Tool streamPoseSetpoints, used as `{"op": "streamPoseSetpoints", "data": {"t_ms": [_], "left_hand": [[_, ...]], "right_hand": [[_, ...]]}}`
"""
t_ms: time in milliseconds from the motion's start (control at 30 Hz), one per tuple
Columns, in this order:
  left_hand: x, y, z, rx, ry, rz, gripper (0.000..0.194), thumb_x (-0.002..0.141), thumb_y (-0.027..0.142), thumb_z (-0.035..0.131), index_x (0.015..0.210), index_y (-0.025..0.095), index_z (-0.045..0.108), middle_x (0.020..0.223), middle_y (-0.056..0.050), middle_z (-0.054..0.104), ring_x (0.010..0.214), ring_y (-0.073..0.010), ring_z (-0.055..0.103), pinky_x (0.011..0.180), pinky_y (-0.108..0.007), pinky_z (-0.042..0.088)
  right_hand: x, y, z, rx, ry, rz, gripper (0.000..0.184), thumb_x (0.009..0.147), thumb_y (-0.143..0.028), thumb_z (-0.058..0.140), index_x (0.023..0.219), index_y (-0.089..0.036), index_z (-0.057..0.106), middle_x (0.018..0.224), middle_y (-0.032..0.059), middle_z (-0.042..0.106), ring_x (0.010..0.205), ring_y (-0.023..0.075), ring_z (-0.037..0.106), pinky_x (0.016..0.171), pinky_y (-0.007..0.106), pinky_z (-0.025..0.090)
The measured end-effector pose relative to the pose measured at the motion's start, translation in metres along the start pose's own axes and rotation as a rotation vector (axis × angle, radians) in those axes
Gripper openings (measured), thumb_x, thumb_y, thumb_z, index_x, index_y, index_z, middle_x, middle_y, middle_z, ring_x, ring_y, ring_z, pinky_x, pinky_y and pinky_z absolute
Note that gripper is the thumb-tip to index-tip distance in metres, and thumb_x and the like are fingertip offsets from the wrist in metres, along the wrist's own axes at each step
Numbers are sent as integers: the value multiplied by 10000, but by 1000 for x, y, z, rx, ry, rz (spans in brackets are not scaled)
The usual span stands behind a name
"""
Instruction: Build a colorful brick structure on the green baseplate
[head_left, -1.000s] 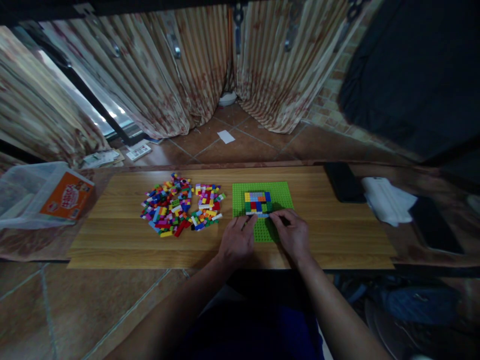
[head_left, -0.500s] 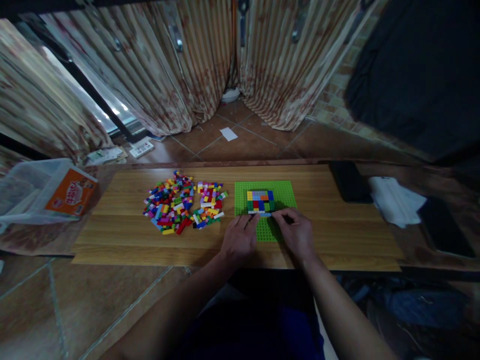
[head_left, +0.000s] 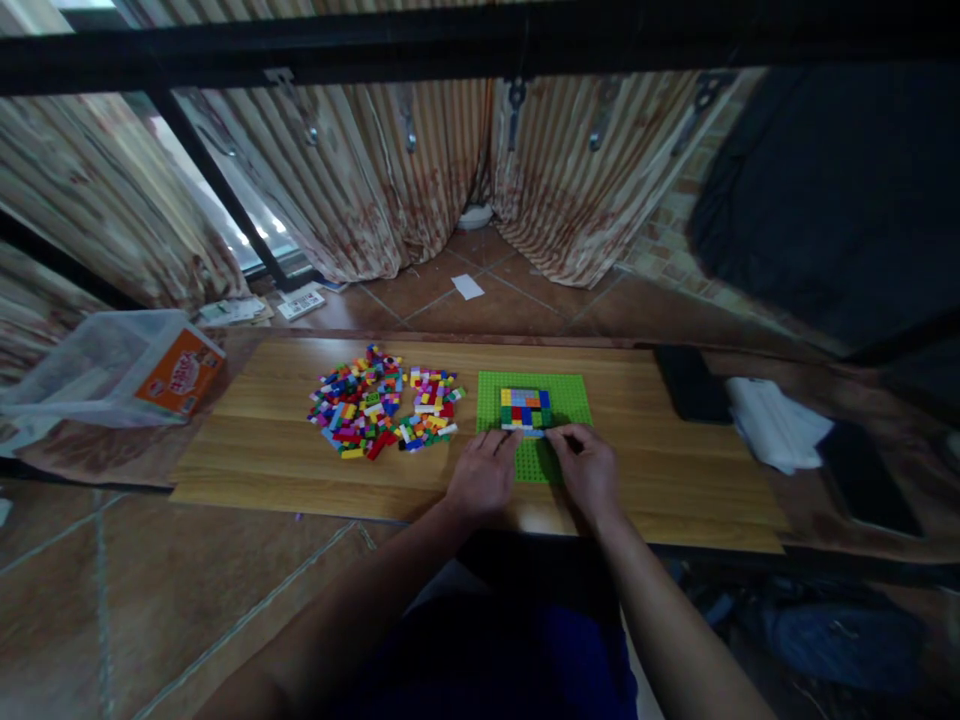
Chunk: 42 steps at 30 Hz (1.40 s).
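A green studded baseplate (head_left: 574, 400) lies on the wooden board, carrying a block of toy bricks (head_left: 526, 405) in yellow, grey, blue, red, orange, green and white. At the near edge of this block is a light blue brick (head_left: 533, 433). My right hand (head_left: 591, 468) pinches its right end between thumb and fingers. The fingertips of my left hand (head_left: 484, 472) are closed at its left end, beside the white brick (head_left: 511, 427). Whether the light blue brick is fully seated I cannot tell, since the fingers partly cover it.
Left of the baseplate lie a large pile of loose bricks (head_left: 356, 405) and a smaller pile (head_left: 433, 408). A clear plastic bin (head_left: 112, 365) stands far left. On the right are a black flat object (head_left: 691, 385), a white cloth or paper (head_left: 776, 420) and a dark phone-like slab (head_left: 870, 480).
The camera view has tilted and shifted slightly, showing more of the dark bar above. Both hands stay at the light blue brick, with little visible movement.
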<state>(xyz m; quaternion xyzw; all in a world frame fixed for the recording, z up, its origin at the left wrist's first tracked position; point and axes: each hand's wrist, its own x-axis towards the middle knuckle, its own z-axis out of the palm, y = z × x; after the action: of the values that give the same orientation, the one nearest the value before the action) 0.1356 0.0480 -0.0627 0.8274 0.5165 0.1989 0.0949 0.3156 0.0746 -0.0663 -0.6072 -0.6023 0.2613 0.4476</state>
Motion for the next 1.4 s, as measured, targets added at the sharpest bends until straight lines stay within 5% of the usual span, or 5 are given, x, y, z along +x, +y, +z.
{"op": "streamPoseSetpoints", "data": {"t_ms": [767, 1400], "left_hand": [[0, -1, 1, 10, -51, -1, 508, 919, 190, 417, 1427, 177, 434, 1239, -115, 579, 1095, -239, 544, 989, -407, 455], [0, 2, 2, 63, -56, -21, 503, 936, 218, 404, 1433, 148, 412, 1218, -120, 582, 1053, -261, 521, 939, -408, 454]], "right_hand": [[-5, 2, 2, 56, 32, -4, 293, 832, -465, 596, 879, -213, 736, 897, 61, 700, 863, 203, 636, 819, 358, 487], [-2, -3, 3, 24, 44, 48, 253, 818, -438, 618, 767, -203, 695, 811, 36, 672, 776, 185, 614, 755, 327, 470]]}}
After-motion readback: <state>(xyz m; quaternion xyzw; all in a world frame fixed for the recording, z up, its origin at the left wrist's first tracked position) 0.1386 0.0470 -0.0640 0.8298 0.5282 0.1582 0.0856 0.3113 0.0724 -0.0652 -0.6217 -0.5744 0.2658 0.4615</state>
